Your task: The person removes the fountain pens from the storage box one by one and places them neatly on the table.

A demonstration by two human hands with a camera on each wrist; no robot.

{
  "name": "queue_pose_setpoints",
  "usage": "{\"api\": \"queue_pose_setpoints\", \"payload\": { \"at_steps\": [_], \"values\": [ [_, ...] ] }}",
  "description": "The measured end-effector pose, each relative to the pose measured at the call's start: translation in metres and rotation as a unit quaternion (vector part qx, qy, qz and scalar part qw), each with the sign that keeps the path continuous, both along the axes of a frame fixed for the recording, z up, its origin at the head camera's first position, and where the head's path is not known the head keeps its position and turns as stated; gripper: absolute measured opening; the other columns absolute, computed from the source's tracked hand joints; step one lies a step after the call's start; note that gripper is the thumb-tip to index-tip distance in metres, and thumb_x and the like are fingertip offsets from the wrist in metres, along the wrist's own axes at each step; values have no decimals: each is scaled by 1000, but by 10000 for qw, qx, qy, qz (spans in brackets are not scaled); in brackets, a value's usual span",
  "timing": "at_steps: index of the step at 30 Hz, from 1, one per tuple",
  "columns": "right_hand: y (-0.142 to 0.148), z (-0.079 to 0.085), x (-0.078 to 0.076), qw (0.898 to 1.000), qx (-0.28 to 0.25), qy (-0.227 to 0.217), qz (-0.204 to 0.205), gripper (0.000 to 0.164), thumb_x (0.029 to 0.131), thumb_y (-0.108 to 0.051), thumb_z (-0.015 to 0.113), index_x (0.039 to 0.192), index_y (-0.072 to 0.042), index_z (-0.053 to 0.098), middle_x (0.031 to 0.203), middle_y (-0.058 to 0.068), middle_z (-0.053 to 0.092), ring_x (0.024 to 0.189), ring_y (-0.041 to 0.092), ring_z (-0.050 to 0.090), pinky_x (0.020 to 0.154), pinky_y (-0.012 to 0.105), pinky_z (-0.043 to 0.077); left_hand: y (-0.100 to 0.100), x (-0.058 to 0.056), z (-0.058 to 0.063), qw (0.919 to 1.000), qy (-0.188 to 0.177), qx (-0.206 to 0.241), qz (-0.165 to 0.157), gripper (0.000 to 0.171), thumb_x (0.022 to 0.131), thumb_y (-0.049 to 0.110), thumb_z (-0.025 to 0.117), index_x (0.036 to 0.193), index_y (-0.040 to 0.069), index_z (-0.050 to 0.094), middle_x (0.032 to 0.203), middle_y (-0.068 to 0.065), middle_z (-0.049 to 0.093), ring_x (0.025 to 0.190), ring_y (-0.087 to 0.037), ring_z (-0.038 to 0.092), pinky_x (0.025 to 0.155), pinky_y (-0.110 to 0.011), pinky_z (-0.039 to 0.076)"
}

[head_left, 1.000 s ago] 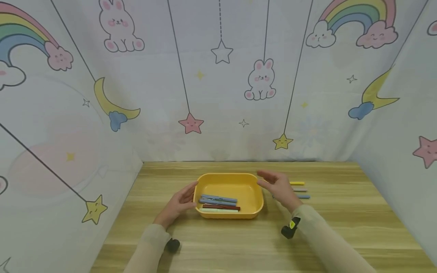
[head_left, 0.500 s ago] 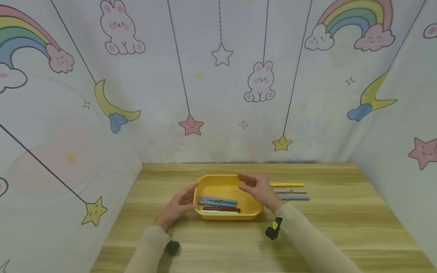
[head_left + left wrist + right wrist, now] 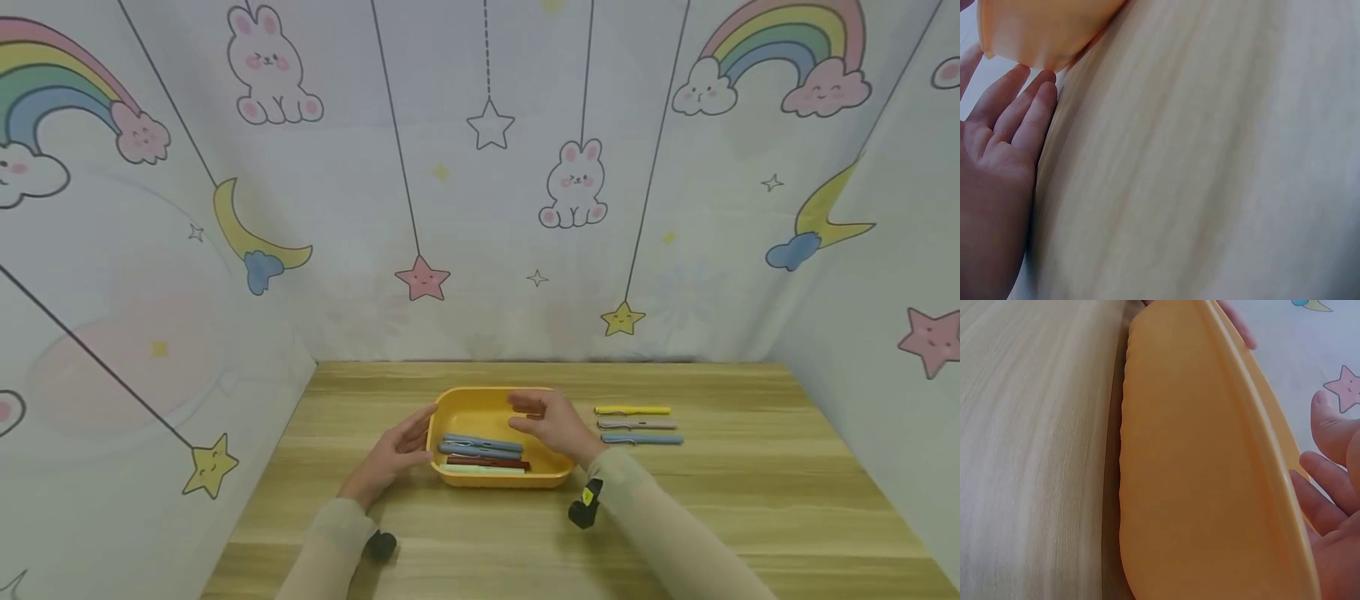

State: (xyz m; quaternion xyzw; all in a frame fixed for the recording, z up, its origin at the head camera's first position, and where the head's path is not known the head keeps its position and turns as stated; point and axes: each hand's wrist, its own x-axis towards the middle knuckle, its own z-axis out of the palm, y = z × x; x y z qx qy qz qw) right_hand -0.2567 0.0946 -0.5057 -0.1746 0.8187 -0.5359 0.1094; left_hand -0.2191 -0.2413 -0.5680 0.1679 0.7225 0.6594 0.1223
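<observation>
A yellow plastic tray (image 3: 502, 481) stands on the wooden table. Lying in its front left part are two blue-grey pens (image 3: 480, 451), a dark red pen (image 3: 491, 462) and a pale green pen (image 3: 483, 470). My left hand (image 3: 386, 458) rests against the tray's left end; in the left wrist view its extended fingers (image 3: 1035, 112) touch the yellow wall. Over the tray's right part hovers my right hand (image 3: 555, 427), fingers loosely bent with nothing between them. In the right wrist view, the tray's rim (image 3: 1260, 425) partly hides the right fingers (image 3: 1329, 481).
Right of the tray, three pens lie in parallel on the table: yellow (image 3: 633, 410), greyish beige (image 3: 641, 425) and blue (image 3: 648, 438). A patterned cloth (image 3: 480, 208) stands behind the table and along both sides.
My right hand has moved left from beside the tray's right rim to over its inside, uncovering the three pens on the table. The left hand has stayed at the tray's left end.
</observation>
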Motion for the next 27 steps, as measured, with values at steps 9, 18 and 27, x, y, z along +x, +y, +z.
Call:
{"api": "queue_pose_setpoints", "payload": {
  "at_steps": [9, 18, 27],
  "values": [
    [-2, 0, 2, 9999, -68, 18, 131, 47, 98, -11, 75, 142, -2, 64, 144, 15, 65, 132, 35, 62, 101, 41, 58, 0, 0, -1, 10000, -5, 18, -33, 78, 99, 6, 72, 166, 19, 33, 171, -10, 31, 156, -33, 32, 117, -22, 38],
    [-2, -4, 1, 9987, 183, 335, 343, 46, 98, -9, 75, 141, 3, 63, 141, 19, 66, 129, 37, 65, 101, 44, 58, 1, 0, 1, 10000, -22, 53, -18, 79, 99, 5, 72, 166, 17, 33, 171, -12, 30, 156, -35, 32, 115, -20, 39],
    [-11, -7, -1, 9967, 584, 229, 522, 45, 95, -4, 77, 139, 0, 66, 133, 17, 71, 123, 36, 68, 105, 51, 55, 1, 1, 1, 9999, -6, 95, -40, 79, 99, 4, 71, 167, 17, 32, 171, -13, 30, 155, -37, 33, 114, -20, 41]
  ]
}}
